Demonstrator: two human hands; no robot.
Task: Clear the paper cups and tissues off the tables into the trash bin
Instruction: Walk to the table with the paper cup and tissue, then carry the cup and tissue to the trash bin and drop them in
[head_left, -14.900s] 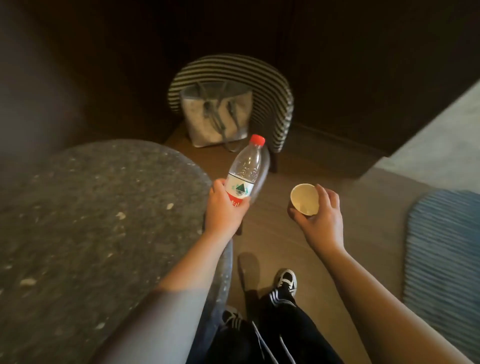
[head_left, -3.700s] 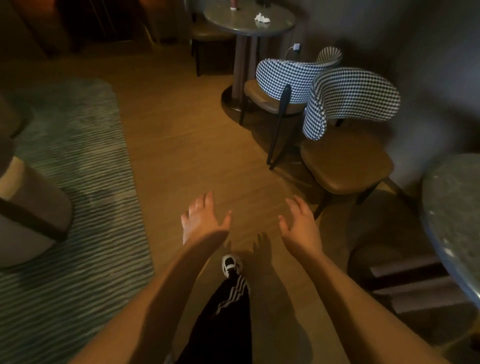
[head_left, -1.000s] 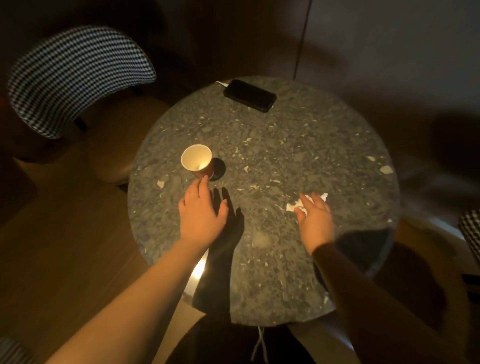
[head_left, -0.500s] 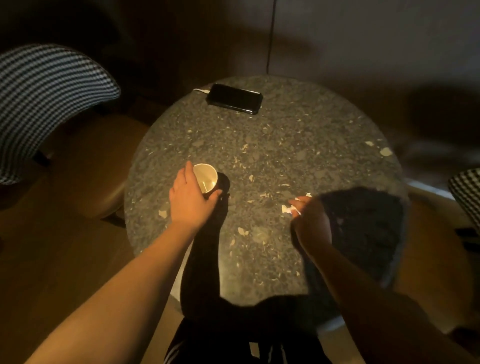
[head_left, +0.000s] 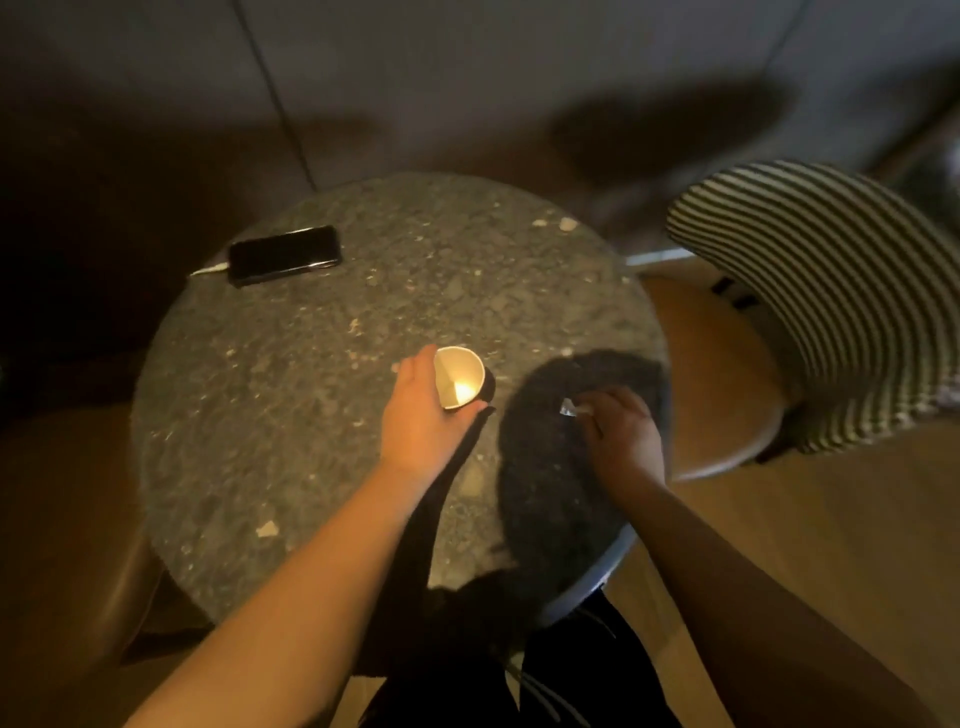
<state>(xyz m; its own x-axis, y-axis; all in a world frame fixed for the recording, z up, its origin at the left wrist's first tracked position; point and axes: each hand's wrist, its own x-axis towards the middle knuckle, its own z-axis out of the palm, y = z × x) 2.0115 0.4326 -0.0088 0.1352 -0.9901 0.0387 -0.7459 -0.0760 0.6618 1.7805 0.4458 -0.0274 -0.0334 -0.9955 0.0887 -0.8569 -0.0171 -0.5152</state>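
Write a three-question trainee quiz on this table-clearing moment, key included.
1. True or false: the left hand grips the paper cup.
2. What does the right hand pinch? A) tissue B) phone C) bottle
3. Fill in: the phone lies on the ___, with a cable plugged in.

Key: 1 true; 2 A, the tissue; 3 table.

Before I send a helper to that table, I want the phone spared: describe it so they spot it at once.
On the round speckled stone table, look to the far-left edge, away from both hands. The phone lies flat there, a dark glossy rectangle with a white cable plugged into its left end, unlike the pale paper cup.
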